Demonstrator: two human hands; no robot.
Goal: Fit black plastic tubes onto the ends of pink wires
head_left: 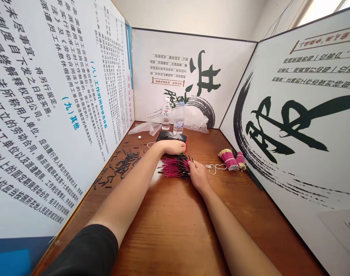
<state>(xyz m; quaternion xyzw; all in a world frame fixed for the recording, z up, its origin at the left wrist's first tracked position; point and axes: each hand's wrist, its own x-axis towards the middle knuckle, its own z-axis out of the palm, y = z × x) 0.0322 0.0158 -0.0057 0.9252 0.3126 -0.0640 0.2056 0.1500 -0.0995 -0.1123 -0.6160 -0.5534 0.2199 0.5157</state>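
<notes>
A loose pile of pink wires with black ends [174,167] lies on the wooden table [175,226] in the middle. My left hand [171,147] is curled into a loose fist just behind the pile, in front of a black box [171,136]; whether it holds anything is hidden. My right hand [197,173] rests at the pile's right side, fingers pinched on the ends of some wires.
Two tied bundles of pink wires [231,159] and a white string [214,167] lie to the right. Several short black tubes [123,163] are scattered at the left. Two water bottles [172,116] and clear plastic bags [196,119] stand at the back. Printed boards wall three sides.
</notes>
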